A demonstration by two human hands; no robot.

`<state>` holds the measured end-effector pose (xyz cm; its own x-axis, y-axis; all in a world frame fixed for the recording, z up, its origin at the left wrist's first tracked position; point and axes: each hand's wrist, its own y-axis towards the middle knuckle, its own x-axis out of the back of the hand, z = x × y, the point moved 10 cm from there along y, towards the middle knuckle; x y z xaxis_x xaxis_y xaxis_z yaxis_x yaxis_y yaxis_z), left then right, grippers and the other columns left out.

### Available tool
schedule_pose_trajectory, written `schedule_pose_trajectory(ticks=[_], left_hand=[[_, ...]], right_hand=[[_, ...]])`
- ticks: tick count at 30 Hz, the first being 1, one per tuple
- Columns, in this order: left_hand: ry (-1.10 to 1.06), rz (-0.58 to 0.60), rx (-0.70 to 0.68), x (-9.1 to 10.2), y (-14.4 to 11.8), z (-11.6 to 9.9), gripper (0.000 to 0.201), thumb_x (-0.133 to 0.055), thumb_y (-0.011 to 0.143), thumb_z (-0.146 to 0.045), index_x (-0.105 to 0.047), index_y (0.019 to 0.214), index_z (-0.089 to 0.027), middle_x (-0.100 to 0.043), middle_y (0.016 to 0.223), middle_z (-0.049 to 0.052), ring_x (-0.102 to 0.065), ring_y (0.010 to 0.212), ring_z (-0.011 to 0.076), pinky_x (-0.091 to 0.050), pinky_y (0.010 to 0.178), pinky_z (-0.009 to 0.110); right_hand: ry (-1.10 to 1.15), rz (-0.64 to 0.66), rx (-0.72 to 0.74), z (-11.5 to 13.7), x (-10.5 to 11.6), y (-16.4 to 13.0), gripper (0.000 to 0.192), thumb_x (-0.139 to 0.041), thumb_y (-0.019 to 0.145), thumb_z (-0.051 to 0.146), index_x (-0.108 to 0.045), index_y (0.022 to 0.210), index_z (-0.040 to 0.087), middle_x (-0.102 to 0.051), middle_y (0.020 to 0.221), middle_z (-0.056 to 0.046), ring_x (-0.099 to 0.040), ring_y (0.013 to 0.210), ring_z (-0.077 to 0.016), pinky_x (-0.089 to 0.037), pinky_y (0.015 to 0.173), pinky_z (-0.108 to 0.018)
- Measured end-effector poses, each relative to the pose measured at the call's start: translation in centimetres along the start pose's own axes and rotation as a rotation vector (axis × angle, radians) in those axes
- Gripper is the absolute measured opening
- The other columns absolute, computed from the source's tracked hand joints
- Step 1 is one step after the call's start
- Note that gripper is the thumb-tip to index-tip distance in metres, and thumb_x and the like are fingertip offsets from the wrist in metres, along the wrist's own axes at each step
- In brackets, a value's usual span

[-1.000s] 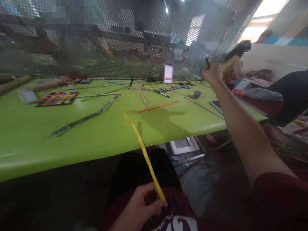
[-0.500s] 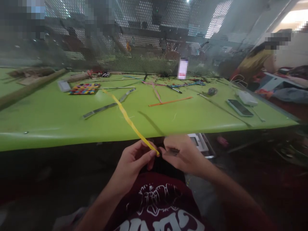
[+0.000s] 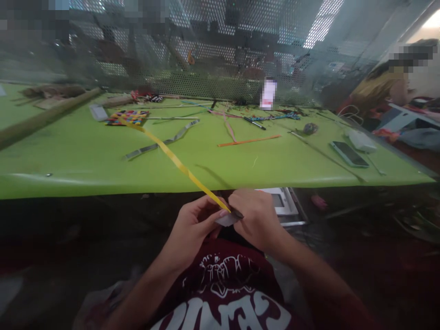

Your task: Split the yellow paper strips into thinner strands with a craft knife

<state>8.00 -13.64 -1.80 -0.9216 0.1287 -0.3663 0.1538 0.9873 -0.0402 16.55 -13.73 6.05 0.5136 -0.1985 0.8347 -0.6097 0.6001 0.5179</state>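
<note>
Head view: both hands, left hand [image 3: 192,229] and right hand [image 3: 256,217], pinch a yellow strip [image 3: 172,158] beside a small blade [image 3: 228,219]; a slip could likely nick fingers.

A bright green table [image 3: 85,160] carries the things, with a perforated metal screen along its far edge. Near the far left lie a long wooden stick [image 3: 44,117] and a multicoloured woven mat [image 3: 129,117], with a grey strip [image 3: 161,143] slanting toward the middle. Toward the middle and right lie an orange strip [image 3: 249,140], a pink strip [image 3: 229,128] and a black pen [image 3: 254,123], and near the right edge a phone [image 3: 349,154] beside a white object [image 3: 360,141].
</note>
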Motion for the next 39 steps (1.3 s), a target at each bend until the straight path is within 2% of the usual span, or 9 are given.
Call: schedule_pose_trajectory(ticks=[16,23,31,39], left_hand=[[0.029,0.002,0.0,0.3,0.1,0.0,0.015,-0.073,0.084,-0.027,-0.075,0.094,-0.017,-0.06,0.071,-0.001,-0.039,0.051,0.006,-0.032,0.046,0.019],[0.052,0.01,-0.006,0.3,0.2,-0.2,0.013,-0.073,0.083,-0.023,-0.076,0.095,-0.019,-0.059,0.069,-0.002,-0.038,0.052,0.0059,-0.032,0.046,0.019],[0.056,0.023,-0.002,0.3,0.4,-0.3,0.014,-0.076,0.079,-0.021,-0.075,0.093,-0.018,-0.059,0.068,-0.003,-0.039,0.052,0.0062,-0.032,0.046,0.018],[0.08,0.007,0.0,0.6,0.3,-0.2,0.016,-0.076,0.079,-0.027,-0.073,0.09,-0.016,-0.059,0.068,-0.001,-0.041,0.053,0.0075,-0.034,0.047,0.019]], right_hand=[[0.046,0.018,-0.016,-0.1,-0.5,-0.1,0.012,-0.047,0.076,0.01,-0.045,0.066,0.017,-0.05,0.062,-0.001,-0.038,0.059,-0.0124,-0.022,0.057,-0.028],[0.026,0.013,0.002,-0.2,-0.8,-0.1,0.019,-0.048,0.085,0.016,-0.046,0.066,0.017,-0.051,0.063,-0.002,-0.039,0.06,-0.0125,-0.022,0.058,-0.029],[0.028,-0.009,0.007,-0.2,-0.9,-0.2,0.022,-0.049,0.089,0.018,-0.046,0.067,0.017,-0.051,0.064,-0.002,-0.037,0.06,-0.0128,-0.022,0.058,-0.029],[0.027,-0.014,0.003,-0.2,-1.1,-0.2,0.024,-0.044,0.092,0.015,-0.049,0.068,0.016,-0.052,0.066,-0.003,-0.039,0.062,-0.013,-0.022,0.06,-0.028]])
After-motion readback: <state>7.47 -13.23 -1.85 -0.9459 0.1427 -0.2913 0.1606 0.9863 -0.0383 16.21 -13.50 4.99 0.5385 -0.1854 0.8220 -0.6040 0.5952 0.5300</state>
